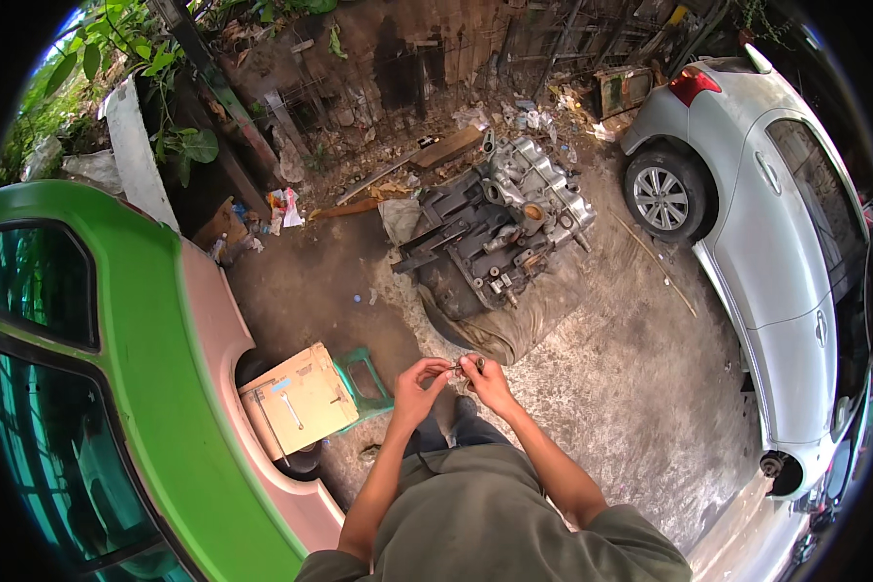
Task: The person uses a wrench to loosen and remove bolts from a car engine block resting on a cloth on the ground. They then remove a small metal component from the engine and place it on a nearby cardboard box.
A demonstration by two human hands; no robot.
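Observation:
My left hand (420, 386) and my right hand (491, 384) meet in front of my body, fingertips close together. Between them is a small, thin dark metal part (458, 368), too small to name exactly. Left thumb and fingers pinch one end of it. The right fingers are curled round the other end, where a short dark piece (480, 364) shows by the thumb. Beyond my hands a car engine (529, 209) lies on the ground, with a crumpled brown cloth (500, 333) at its near side.
At left, a cardboard sheet (310, 388) bearing a wrench (291, 410) rests by a green plastic stool (364, 373). A green car (155, 320) stands on the left, a silver car (757, 194) on the right. A thin stick (655, 257) and scattered debris lie on the ground.

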